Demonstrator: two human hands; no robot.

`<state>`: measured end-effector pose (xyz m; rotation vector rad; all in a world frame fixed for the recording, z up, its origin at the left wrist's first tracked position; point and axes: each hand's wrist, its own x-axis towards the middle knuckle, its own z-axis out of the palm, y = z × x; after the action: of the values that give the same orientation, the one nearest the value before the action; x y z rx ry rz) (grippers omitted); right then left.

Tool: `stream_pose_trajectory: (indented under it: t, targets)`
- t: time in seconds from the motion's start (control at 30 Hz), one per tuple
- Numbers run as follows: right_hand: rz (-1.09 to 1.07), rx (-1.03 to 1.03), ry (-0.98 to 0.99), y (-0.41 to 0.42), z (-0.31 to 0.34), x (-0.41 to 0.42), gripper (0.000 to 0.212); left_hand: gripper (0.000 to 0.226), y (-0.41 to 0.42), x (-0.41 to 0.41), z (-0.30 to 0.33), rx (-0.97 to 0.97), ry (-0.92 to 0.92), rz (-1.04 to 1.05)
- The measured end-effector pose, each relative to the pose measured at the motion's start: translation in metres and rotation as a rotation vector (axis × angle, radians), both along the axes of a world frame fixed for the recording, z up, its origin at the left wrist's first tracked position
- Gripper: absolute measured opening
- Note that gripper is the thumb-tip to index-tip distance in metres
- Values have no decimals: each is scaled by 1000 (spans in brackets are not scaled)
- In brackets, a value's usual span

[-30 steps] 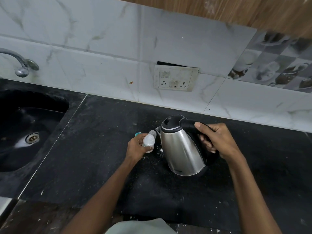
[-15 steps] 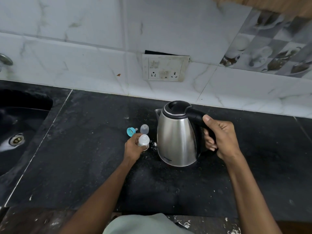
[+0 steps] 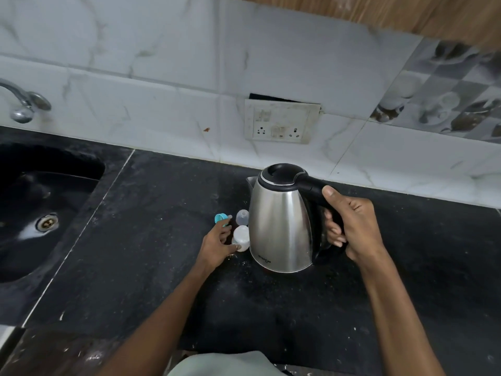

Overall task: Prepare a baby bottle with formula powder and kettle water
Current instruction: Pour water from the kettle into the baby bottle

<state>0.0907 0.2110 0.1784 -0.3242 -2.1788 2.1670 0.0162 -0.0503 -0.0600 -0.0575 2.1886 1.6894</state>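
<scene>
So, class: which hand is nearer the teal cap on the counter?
Left. The left hand lies just below the teal cap, fingertips almost reaching it; the right hand grips the kettle handle, beyond the kettle.

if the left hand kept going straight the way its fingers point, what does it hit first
Probably the teal cap: the left hand, gripping the small bottle, has fingers aimed at it. Depth is unclear, so possibly just beside it.
</scene>
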Motion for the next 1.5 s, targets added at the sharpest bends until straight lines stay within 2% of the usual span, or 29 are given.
stream_pose_trajectory:
  t: [0.2, 0.3, 0.4, 0.47, 0.57, 0.7, 0.87, 0.97, 1.1, 1.23, 1.37, 1.5]
  targets:
    - [23, -44, 31, -19, 3, -19, 61, 53, -28, -7, 17, -66, 46, 56]
    - [34, -61, 53, -30, 4, -31, 63, 43, -43, -13, 26, -96, 94, 89]
    - [22, -58, 73, -45, 4, -44, 49, 36, -56, -23, 39, -92, 113, 132]
    - [22, -51, 93, -58, 3, -54, 41, 39, -65, -30, 47, -96, 144, 129]
    - [2, -59, 106, -77, -3, -72, 37, 58, -75, -38, 66, -86, 180, 137]
    - [-66, -103, 92, -108, -13, -99, 31, 62, -85, -44, 95, -77, 231, 205]
    - [-200, -134, 104, -149, -33, -134, 41, 67, -101, -68, 99, -32, 276, 277]
    - [-306, -51, 121, -172, -52, -155, 48, 65, -104, -82, 100, 11, 305, 329]
    - [-406, 96, 181, -197, -71, -179, 36, 57, -102, -100, 103, 28, 325, 304]
    - [-465, 206, 275, -213, -94, -195, 39, 46, -98, -122, 101, 38, 282, 295]
    - [-509, 362, 335, -225, -118, -203, 48, 47, -96, -142, 94, 3, 241, 234]
    - [-529, 456, 369, -236, -139, -203, 44, 54, -95, -154, 90, 74, 163, 250]
